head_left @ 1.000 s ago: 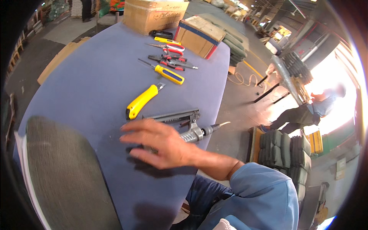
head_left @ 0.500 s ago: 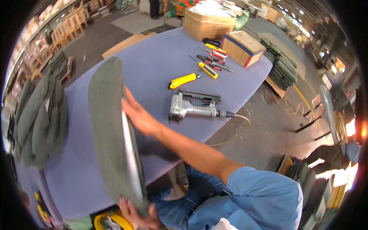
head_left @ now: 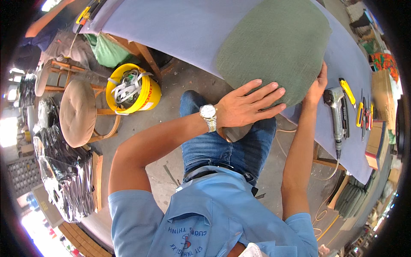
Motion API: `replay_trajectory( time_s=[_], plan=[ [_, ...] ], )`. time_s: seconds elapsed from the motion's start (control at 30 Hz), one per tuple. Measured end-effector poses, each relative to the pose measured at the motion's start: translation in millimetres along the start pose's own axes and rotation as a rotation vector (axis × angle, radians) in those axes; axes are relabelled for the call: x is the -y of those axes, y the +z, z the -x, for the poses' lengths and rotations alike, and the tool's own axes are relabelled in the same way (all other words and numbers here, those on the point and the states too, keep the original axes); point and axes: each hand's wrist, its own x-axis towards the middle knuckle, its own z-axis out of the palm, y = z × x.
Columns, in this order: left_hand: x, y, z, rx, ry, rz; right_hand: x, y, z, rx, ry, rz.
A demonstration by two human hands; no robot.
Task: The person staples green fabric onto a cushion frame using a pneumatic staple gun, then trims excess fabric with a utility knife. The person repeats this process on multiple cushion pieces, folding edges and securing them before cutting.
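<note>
A dark green fabric-covered seat cushion (head_left: 274,47) lies with its covered face up, partly on the blue-grey table (head_left: 171,30) and overhanging the edge toward my lap. My left hand (head_left: 252,103), with a watch at the wrist, rests flat near the cushion's close end, fingers spread. At the right edge, my right hand (head_left: 317,88) grips the cushion, its fingertips partly hidden by the rim. A silver pneumatic staple gun (head_left: 336,111) lies on the table to the right of that hand. Beyond it is a yellow utility knife (head_left: 347,91).
A yellow bucket (head_left: 153,92) full of strips stands left of my knees, beside a round padded stool (head_left: 77,113). Several hand tools (head_left: 364,113) and a small box (head_left: 376,145) sit at the table's right. An air hose (head_left: 333,173) trails from the staple gun. Green cushions (head_left: 353,199) are stacked lower right.
The cushion has gone from standing on edge to lying flatter, covered face up. My left hand has moved from its lower end onto its top. The view has swung left and down.
</note>
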Motion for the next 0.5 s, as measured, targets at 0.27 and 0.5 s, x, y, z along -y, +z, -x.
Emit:
replay_trajectory(
  time_s=[0.27,0.5],
  plan=[
    [0.3,11.7,3.9,-0.066,0.002,-0.023,-7.6,-3.5,-0.7,-0.026,0.085,-0.071],
    [-3.4,-1.0,-8.3,-0.009,-0.097,0.140,-19.7,-26.4,-0.5,-0.029,0.029,0.026]
  ],
)
